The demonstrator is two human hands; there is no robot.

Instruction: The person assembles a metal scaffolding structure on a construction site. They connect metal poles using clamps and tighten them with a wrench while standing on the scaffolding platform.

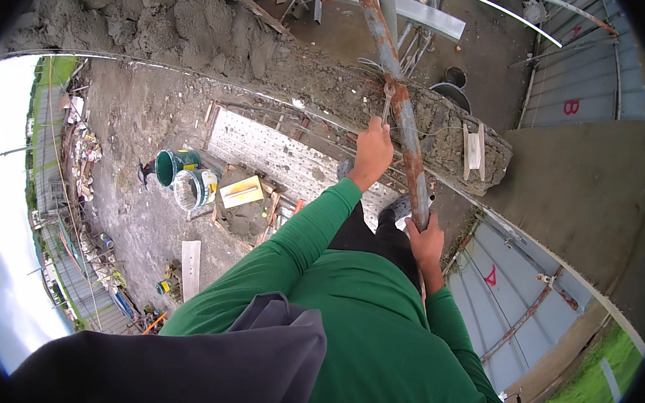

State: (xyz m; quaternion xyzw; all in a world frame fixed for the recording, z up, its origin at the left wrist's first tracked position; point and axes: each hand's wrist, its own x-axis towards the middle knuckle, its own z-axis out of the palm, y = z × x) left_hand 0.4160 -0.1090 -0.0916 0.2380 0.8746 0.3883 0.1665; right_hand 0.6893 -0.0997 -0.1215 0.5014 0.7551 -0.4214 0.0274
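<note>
An outdoor building site is seen from above, crossed by one long, rough beam of grey-brown mortar (pixel 310 72). Nearest, one dark grey cloth (pixel 211 363) is draped beside one green long-sleeved top (pixel 359 310), from which two forearms are extended. The right hand (pixel 427 244) is closed around the lower end of one grey metal pipe patched with rust (pixel 413 152), which is slanted across the beam. By the left hand (pixel 373 154), one slim metal wrench (pixel 387 108) is gripped in a closed fist; its head is held up at the pipe's left side, though whether they touch cannot be told. To the right of the pipe, one pale wooden H-shaped spool wound with white line (pixel 474 151) is rested on the beam.

Farther down, two dark boots (pixel 395 209) are seen, partly hidden, by one long white perforated metal plank (pixel 266 151) spattered with mortar. Left of them, two buckets are stood side by side: one green plastic bucket (pixel 177 164) and one whitish bucket (pixel 193 189). Near these, one yellow rectangular float with a handle (pixel 241 191) is laid down. Beyond, grey-blue corrugated metal panels (pixel 516 292) are set at the right, marked in red.
</note>
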